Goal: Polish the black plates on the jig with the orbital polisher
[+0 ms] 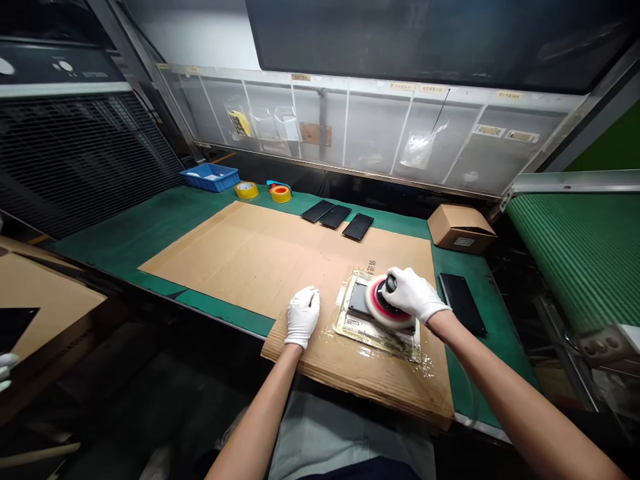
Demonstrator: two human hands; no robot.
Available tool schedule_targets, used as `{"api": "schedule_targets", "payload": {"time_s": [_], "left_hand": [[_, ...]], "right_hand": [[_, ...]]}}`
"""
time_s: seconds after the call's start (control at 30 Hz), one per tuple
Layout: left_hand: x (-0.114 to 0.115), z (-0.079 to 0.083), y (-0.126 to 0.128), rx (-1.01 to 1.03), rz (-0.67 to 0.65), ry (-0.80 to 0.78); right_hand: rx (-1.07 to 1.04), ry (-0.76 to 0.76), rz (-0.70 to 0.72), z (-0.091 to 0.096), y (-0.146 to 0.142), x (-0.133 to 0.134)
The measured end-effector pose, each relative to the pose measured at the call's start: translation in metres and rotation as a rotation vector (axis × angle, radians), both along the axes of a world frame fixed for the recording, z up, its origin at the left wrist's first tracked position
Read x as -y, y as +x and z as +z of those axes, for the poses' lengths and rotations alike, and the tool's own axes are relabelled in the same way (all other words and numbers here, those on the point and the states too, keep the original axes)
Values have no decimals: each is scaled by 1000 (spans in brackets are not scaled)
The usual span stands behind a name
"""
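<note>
**A:** What has the right hand got?

**B:** The white-gloved right hand (407, 293) has a firm, closed grip on the black knob of a round polisher with a white and red pad (385, 305). The pad sits on a flat, dark grey rectangular panel (360, 300), which lies on a smeared clear plastic sheet (375, 339) on brown corrugated cardboard (250, 260).

**A:** And the left?

**B:** The white-gloved left hand (303, 317) lies open on the cardboard, just beside the plastic sheet, holding nothing.

**A:** What's nearby?

**B:** 3 black rectangular panels (336, 215) lie along the far edge of the cardboard, on the green desk (165, 213). 1 more black rectangular panel (463, 303) lies just right of the polisher. Further back are a blue plastic tray (210, 177), a yellow tape roll (247, 190) and an orange tape roll (280, 193).
</note>
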State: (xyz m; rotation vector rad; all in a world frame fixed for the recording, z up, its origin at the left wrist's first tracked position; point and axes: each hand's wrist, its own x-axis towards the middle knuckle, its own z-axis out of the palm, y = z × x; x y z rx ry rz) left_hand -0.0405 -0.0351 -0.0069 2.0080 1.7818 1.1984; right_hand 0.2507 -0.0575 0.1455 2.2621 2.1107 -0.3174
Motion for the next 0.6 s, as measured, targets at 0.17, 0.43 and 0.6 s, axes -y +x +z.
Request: {"api": "schedule_targets", "payload": {"time_s": [0.17,0.43,0.6], "left_hand": [[-2,-2,1,9,5,19],[1,21,13,116,34,-40],[27,92,127,236,-383,77]], "right_hand": [[1,26,-14,-3,20,-5],[-44,106,-15,-18,40,20],[-118,118,36,-17,39,27]]}}
